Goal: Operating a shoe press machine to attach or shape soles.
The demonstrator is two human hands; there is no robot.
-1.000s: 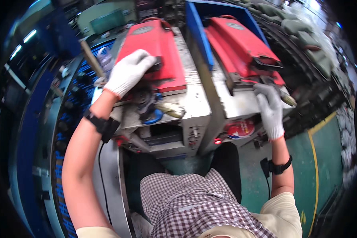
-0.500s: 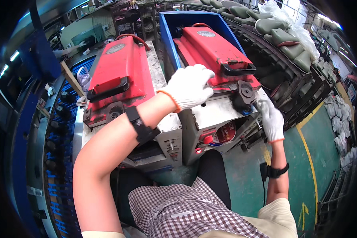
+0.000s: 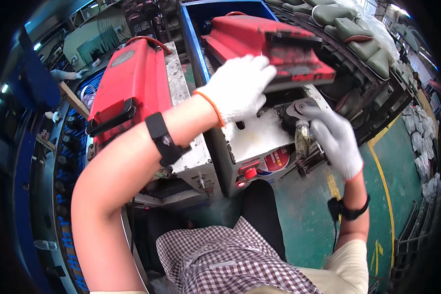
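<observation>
Both my hands wear white knit gloves with orange cuffs. My left hand (image 3: 242, 88) is held out beside the red lid (image 3: 259, 41) of the right-hand machine, fingers stretched and nothing seen in them. That lid stands raised at its near end, its black handle (image 3: 294, 39) blurred by motion. Below it, the white machine body (image 3: 259, 137) carries a round metal latch (image 3: 299, 108) and a lever wrapped in worn tape (image 3: 302, 139). Next to these, my right hand (image 3: 335, 139) has its fingers apart, their tips close to the latch; whether they touch it I cannot tell.
A second machine with a lowered red lid (image 3: 132, 83) stands on the left. Racks of grey-green moulded pieces (image 3: 348, 29) line the far right. Blue racking (image 3: 66, 196) runs along the left, where another person's gloved hand (image 3: 76, 75) shows. Yellow lines (image 3: 379, 171) mark the green floor.
The right-hand machine's red lid has tilted up at its near end. The taped lever now shows below the latch. My right hand has spread its fingers, and the view has shifted slightly.
</observation>
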